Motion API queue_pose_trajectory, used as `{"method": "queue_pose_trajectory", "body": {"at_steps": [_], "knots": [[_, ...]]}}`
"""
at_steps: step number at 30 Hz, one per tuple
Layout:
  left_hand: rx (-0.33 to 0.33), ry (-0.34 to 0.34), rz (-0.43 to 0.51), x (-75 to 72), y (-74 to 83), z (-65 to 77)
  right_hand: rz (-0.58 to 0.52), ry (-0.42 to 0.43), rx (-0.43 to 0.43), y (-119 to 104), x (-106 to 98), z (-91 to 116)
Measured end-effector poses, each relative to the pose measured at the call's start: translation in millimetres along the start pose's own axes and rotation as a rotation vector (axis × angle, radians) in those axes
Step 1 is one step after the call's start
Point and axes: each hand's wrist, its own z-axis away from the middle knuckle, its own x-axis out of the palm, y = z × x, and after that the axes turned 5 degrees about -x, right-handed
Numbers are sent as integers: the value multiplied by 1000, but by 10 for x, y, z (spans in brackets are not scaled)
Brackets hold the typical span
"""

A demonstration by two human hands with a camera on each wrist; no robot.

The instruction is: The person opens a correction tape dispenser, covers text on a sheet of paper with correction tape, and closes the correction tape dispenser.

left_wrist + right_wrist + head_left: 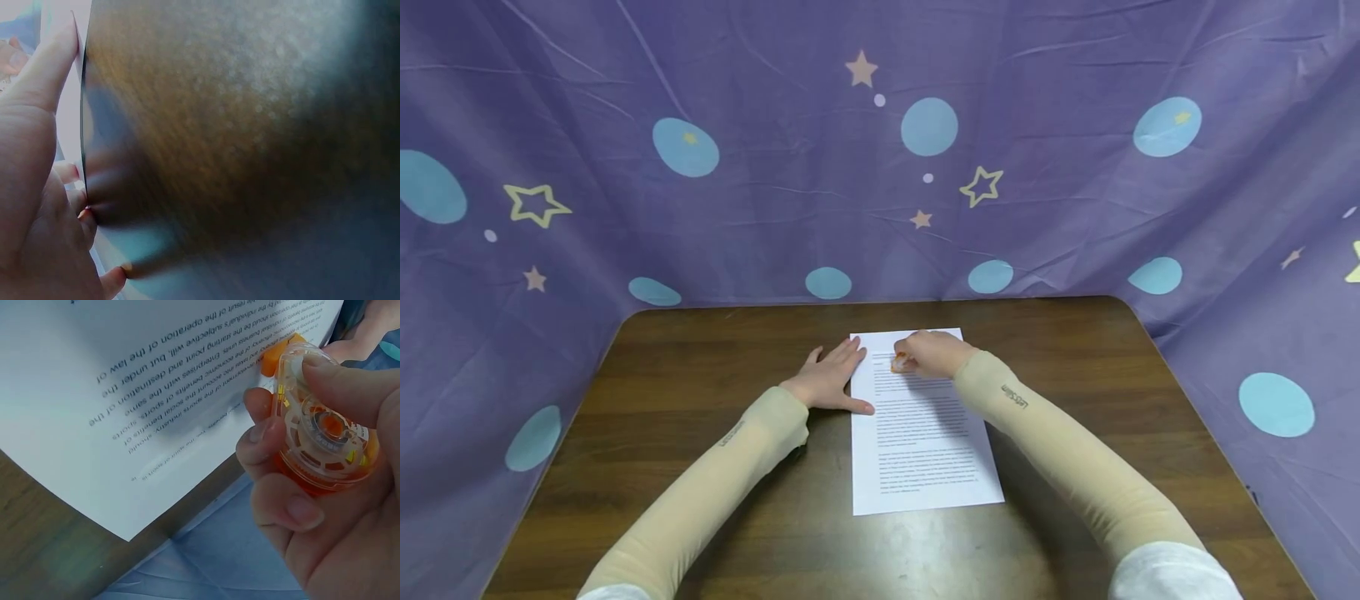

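Observation:
A printed sheet of paper (pixel 934 450) lies on the table with its long sides running away from me. My left hand (pixel 831 379) rests with spread, straight fingers at the sheet's left edge, thumb and fingertips over the margin. Over the upper part of the text, my right hand (pixel 936 353) grips a clear and orange correction tape dispenser (pixel 328 434). In the right wrist view the thumb presses on its side and the fingers curl round beneath. Its orange tip (pixel 278 355) points at the printed lines, right at the page.
The brown wooden table (pixel 700 358) has rounded far corners. A purple curtain (pixel 775 192) with stars and blue dots hangs behind it and along both sides. Beige sleeves (pixel 1067 442) cover both forearms.

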Motion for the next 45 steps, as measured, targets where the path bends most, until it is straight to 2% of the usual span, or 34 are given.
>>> {"method": "queue_pose_trajectory", "body": {"at_steps": [13,36,45], "knots": [[-6,4,-1,-1,19,-4,5,-64,37,61,-15,6],[-10,5,8,-24,40,27,-13,-39,59,256,-44,271],[-17,8,-9,-15,52,19,-20,-70,109,357,-30,366]]}}
